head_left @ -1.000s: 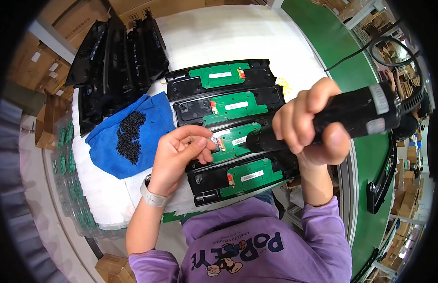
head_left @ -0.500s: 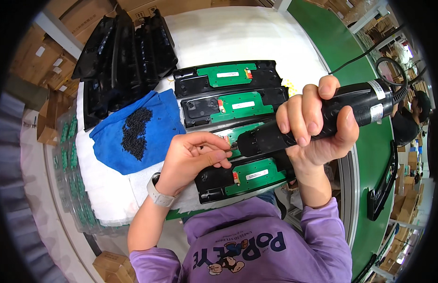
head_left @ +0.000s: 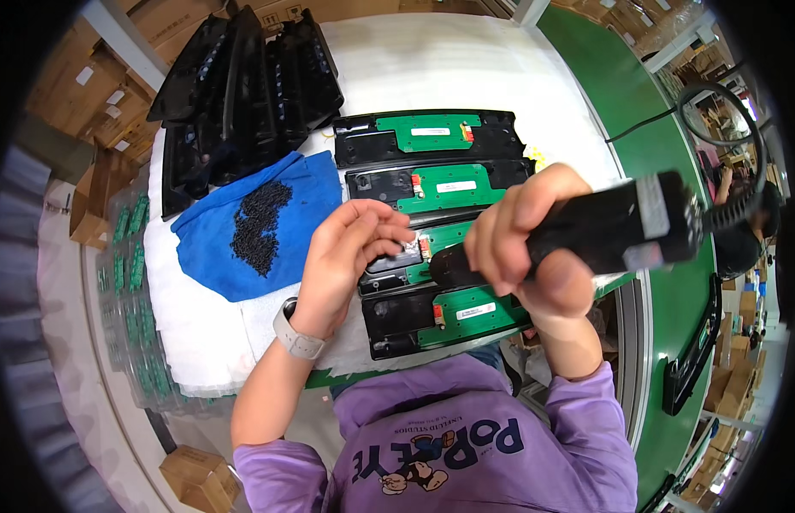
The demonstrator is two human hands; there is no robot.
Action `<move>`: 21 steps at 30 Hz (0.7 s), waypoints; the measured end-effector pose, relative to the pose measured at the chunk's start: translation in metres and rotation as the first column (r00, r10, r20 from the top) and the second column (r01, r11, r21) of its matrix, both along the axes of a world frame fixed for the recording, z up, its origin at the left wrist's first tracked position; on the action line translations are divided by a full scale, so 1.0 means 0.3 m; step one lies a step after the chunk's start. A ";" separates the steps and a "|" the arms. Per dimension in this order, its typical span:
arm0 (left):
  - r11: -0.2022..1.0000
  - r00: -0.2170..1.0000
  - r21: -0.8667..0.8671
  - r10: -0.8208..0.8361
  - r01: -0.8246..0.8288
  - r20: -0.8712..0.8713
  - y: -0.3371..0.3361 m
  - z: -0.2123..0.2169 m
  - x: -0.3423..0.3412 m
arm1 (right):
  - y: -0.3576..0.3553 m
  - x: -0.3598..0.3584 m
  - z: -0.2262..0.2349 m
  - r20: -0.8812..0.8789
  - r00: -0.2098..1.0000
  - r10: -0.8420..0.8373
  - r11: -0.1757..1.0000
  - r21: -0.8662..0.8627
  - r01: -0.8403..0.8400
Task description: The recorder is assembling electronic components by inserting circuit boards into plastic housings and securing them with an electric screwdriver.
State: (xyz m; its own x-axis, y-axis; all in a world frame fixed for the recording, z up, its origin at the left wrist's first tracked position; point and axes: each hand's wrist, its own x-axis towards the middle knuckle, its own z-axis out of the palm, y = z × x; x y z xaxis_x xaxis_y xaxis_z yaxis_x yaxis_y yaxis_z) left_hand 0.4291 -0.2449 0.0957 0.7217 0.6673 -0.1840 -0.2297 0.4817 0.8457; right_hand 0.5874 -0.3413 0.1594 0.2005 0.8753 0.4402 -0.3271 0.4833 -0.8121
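Head view: the right hand (head_left: 534, 235) is clamped around a black electric screwdriver (head_left: 585, 235), held nearly level, its tip pointing left toward the third black housing (head_left: 414, 261) in a row of four on the white-covered desk (head_left: 431, 60). Each housing carries a green circuit board (head_left: 449, 184). The left hand (head_left: 350, 256) rests on the third housing, its fingers (head_left: 384, 231) curled together just beside the screwdriver tip; whether they pinch anything cannot be told. Left of the hands lies a blue cloth (head_left: 209, 256) bearing a heap of small black screws (head_left: 256, 222). Behind it stands a stack of black housings (head_left: 243, 85). A green conveyor belt (head_left: 662, 171) runs along the right
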 end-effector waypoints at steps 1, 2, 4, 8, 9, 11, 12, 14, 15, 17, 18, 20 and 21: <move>1.000 1.000 0.020 -0.018 0.018 -0.014 0.004 0.002 -0.005 | -0.013 -0.008 0.004 0.044 0.999 0.021 0.998 -0.066 -0.018; 1.000 1.000 0.020 -0.015 0.016 -0.012 0.002 0.000 -0.005 | -0.023 -0.010 0.010 0.086 0.995 0.044 0.991 -0.133 -0.033; 0.998 0.998 0.032 0.054 -0.055 0.028 -0.008 -0.003 0.000 | -0.027 -0.004 0.015 -0.013 0.993 0.118 0.980 -0.161 -0.119; 0.999 0.999 0.029 0.036 -0.037 0.030 -0.009 0.000 -0.006 | -0.015 -0.023 0.021 0.258 0.963 0.078 0.984 -0.177 -0.033; 0.999 0.999 0.026 0.034 -0.035 0.026 -0.006 -0.005 -0.006 | -0.016 -0.028 0.025 0.236 0.968 0.083 0.979 -0.200 -0.036; 0.999 0.999 0.024 0.039 -0.040 0.025 -0.002 -0.012 -0.005 | -0.017 -0.038 0.028 0.215 0.972 0.095 0.974 -0.222 -0.046; 0.999 0.999 0.016 0.051 -0.051 0.001 -0.002 -0.015 -0.002 | -0.018 -0.042 0.029 0.263 0.960 0.095 0.977 -0.208 -0.040; 0.998 0.998 0.007 0.063 -0.062 -0.020 0.004 -0.027 -0.004 | -0.020 -0.044 0.035 0.312 0.945 0.095 0.980 -0.194 -0.035; 1.000 0.999 0.019 0.023 -0.022 -0.047 0.009 -0.037 -0.011 | -0.021 -0.044 0.045 0.318 0.940 0.127 0.972 -0.230 -0.053; 0.997 0.986 0.056 0.055 -0.047 -0.155 -0.005 -0.013 0.000 | -0.016 -0.049 0.042 0.326 0.936 0.134 0.974 -0.218 -0.064; 0.997 0.986 0.056 0.057 -0.049 -0.154 -0.004 -0.023 -0.002 | -0.016 -0.052 0.047 0.327 0.935 0.137 0.974 -0.218 -0.066; 0.999 0.998 0.025 0.041 -0.039 -0.042 0.002 -0.048 -0.008 | -0.018 -0.061 0.063 0.322 0.936 0.144 0.960 -0.277 -0.052; 0.999 0.998 0.026 0.044 -0.043 -0.042 0.001 -0.046 -0.011 | -0.015 -0.064 0.060 0.323 0.935 0.147 0.960 -0.276 -0.055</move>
